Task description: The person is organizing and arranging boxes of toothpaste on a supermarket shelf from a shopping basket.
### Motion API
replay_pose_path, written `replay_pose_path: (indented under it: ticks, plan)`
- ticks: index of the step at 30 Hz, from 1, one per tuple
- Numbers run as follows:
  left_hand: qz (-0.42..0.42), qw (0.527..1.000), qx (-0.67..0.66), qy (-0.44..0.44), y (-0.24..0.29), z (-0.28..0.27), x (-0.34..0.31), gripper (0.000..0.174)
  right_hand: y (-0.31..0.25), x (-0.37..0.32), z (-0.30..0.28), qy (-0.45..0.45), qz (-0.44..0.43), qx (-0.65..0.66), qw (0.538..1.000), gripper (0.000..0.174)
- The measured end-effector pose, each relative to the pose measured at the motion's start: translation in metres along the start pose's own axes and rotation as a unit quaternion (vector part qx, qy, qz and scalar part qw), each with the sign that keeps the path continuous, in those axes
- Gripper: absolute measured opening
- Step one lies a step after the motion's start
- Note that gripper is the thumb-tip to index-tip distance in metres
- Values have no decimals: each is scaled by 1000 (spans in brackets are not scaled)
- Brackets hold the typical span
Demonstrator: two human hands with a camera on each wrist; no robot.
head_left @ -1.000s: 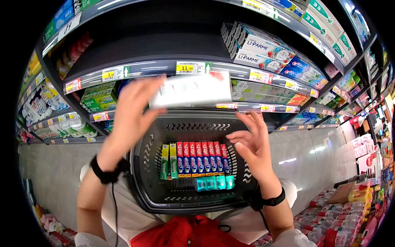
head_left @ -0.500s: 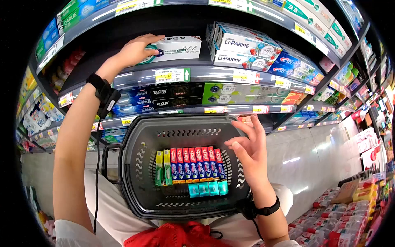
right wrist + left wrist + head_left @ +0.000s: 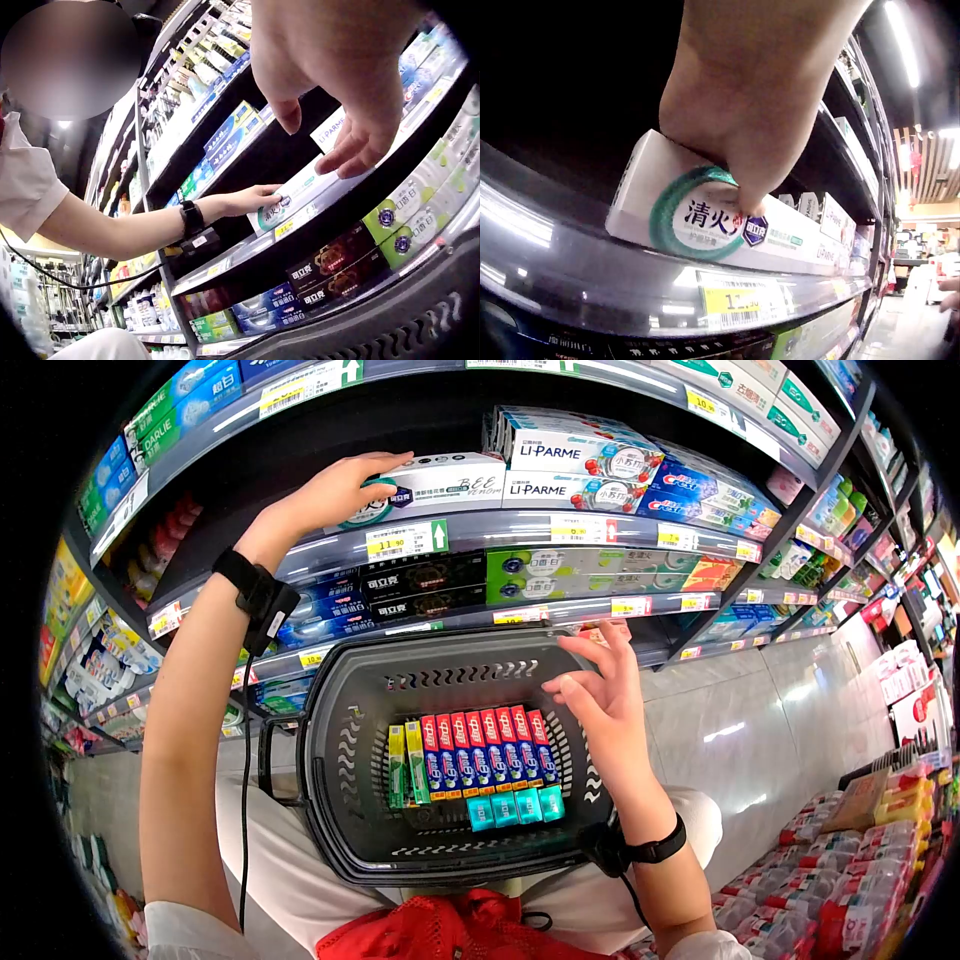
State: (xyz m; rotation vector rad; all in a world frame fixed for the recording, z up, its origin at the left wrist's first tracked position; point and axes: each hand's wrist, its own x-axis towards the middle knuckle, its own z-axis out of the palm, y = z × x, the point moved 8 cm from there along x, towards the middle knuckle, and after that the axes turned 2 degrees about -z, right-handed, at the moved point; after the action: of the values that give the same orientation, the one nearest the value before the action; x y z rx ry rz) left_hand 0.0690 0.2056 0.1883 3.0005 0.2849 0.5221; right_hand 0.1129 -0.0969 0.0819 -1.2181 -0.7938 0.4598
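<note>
On the middle shelf, a long white toothpaste box (image 3: 450, 488) with a teal ring on its front lies beside the LI-PARME boxes (image 3: 560, 455). My left hand (image 3: 335, 495) grips its left end, fingers over the top and thumb against the front. The left wrist view shows this toothpaste box (image 3: 697, 214) close to the shelf edge, with the thumb (image 3: 751, 201) beside the ring. Over the right side of the dark shopping basket (image 3: 330, 660), my right hand (image 3: 605, 695) hovers with loosely bent fingers and holds nothing.
Inside the basket stand several red-and-blue toothpaste boxes (image 3: 475, 745), two green-and-yellow boxes (image 3: 407, 765) and several teal boxes (image 3: 515, 808). The shelf edge (image 3: 500, 525) carries price tags. Black and green boxes (image 3: 590, 572) fill the shelf below.
The white toothpaste box went from above the basket onto the middle shelf in my left hand, then slid right against the LI-PARME boxes. My right hand stayed near the basket's right side.
</note>
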Motion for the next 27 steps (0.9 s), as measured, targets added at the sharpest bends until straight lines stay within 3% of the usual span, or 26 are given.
replay_pose_path:
  ticks: [2,4,7,14,19,20,23,25,27]
  plan:
    - [23,999,13,18,1,6,-1,46,-1,1,-3,5,3,-5,1000,65]
    - [52,983,139,110,13,3,-9,44,-2,1,-5,10,6,-7,1000,64]
    - [51,962,196,181,30,5,-20,42,-3,0,-8,18,5,2,1000,64]
    - [20,983,116,143,19,6,-13,42,-1,0,-2,3,8,-4,1000,62]
    - [51,961,191,192,54,15,-30,53,-1,4,-9,22,0,-1,1000,61]
    - [70,969,151,183,66,24,-38,57,-2,6,-15,37,-17,3,999,57]
    - [146,977,99,122,114,68,-65,50,-8,5,-32,83,-21,-3,996,50]
    - [249,962,57,98,140,116,-92,34,-5,7,-44,110,-2,57,992,49]
    - [220,973,-65,-24,149,174,-111,25,-5,5,-52,129,-2,80,988,46]
